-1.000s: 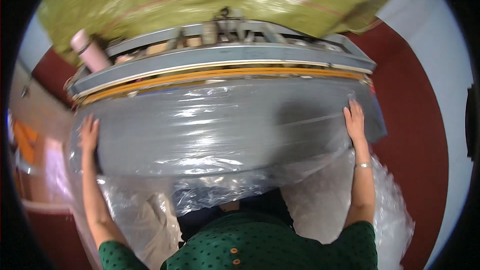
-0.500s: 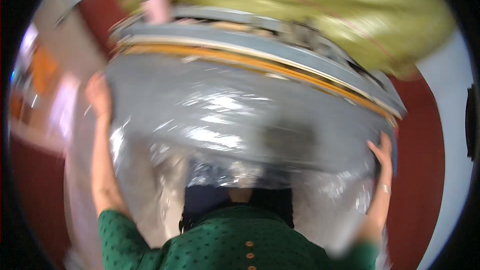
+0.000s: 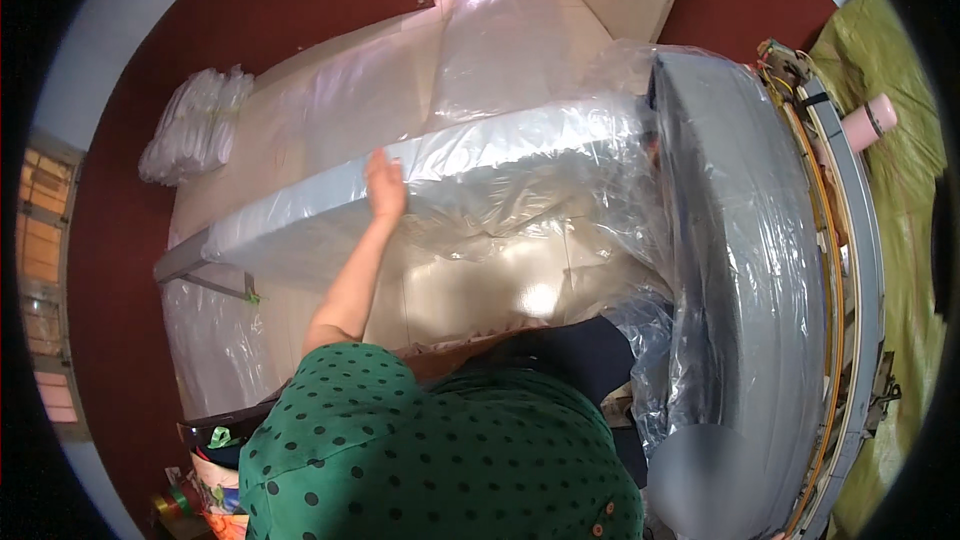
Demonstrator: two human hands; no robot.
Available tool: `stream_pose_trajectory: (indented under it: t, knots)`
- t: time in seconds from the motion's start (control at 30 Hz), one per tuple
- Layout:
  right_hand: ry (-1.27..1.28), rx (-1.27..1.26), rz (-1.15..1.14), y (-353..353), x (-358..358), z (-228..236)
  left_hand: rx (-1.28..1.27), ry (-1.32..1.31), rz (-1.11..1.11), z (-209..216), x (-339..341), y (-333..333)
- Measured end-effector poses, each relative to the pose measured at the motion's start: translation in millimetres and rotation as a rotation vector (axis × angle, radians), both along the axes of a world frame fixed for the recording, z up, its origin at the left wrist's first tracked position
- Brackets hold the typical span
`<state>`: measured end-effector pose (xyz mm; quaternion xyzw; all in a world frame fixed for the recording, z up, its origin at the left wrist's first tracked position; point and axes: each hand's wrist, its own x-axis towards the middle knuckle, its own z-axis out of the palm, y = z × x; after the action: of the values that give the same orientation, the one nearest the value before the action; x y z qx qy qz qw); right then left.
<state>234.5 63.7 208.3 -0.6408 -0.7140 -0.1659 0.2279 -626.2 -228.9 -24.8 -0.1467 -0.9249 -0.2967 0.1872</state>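
My left hand (image 3: 385,187) is stretched out over a long narrow bench, its fingers straight and close together. It lies on the clear plastic sheeting (image 3: 500,145) spread along the bench and holds nothing. The plastic hangs in folds down the bench's near side. At the bench's right end stands a long machine with a grey top (image 3: 755,210), partly covered by clear film. A yellow strip and a pale blue beam (image 3: 850,210) run along its far side. My right hand is out of the picture.
A folded bundle of clear plastic (image 3: 195,125) lies on the floor at left. A pink flask (image 3: 870,123) stands by the beam, near an olive-green sheet (image 3: 900,270). The bench's bare metal frame (image 3: 183,258) shows at its left end. A patterned bag (image 3: 215,480) is lower left.
The view has turned left from the machine to the bench. My left hand has left the machine's edge and lies on the plastic. My right hand has gone out of view.
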Motion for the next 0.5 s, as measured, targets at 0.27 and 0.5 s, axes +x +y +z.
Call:
stream_pose_trajectory:
  t: [0.27,0.5]
  knots:
    - [-0.186,0.091,0.128,8,-33,8,-0.204,-0.241,0.358,3,-40,-142]
    - [-0.104,0.034,0.116,7,-51,24,0.960,0.120,0.848,28,-68,-243]
